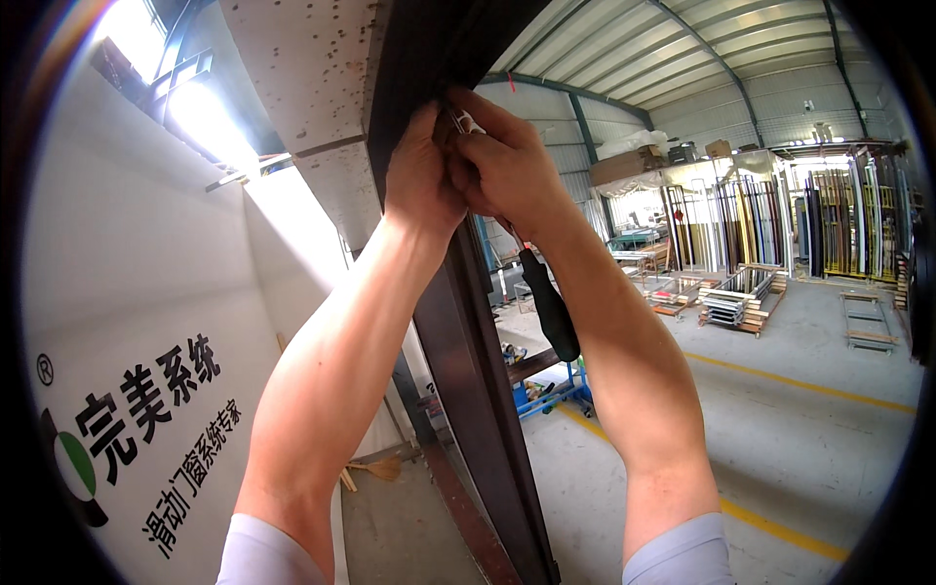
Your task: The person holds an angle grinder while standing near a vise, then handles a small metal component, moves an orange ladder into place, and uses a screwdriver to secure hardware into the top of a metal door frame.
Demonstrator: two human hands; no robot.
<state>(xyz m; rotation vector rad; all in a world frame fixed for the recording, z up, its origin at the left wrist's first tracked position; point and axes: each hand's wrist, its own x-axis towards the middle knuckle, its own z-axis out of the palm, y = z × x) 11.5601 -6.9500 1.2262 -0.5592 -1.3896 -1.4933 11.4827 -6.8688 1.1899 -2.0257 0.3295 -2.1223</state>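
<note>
one screwdriver (551, 310), two rows of black lettering (148, 402)

the white wall (161, 234) at left carries the lettering, its upper row larger than the lower, with one circled mark above and one green-and-black emblem (78, 463) at the near end. both hands are raised to one dark upright frame (478, 390). the right hand (515, 166) is closed around the screwdriver's shaft; the tool's single black handle hangs below the palm, beside the right forearm. one small silvery piece (462, 119) shows among the fingertips, its kind too obscured to tell. the left hand (419, 175) meets the right, fingers curled near the frame; whether they are clamped on anything, i cannot tell. two pale sleeves (273, 554) show at the lower edge. behind are two yellow floor lines (799, 381), one broom (382, 469) and upright profiles (746, 224) in racks, too many to count.
</note>
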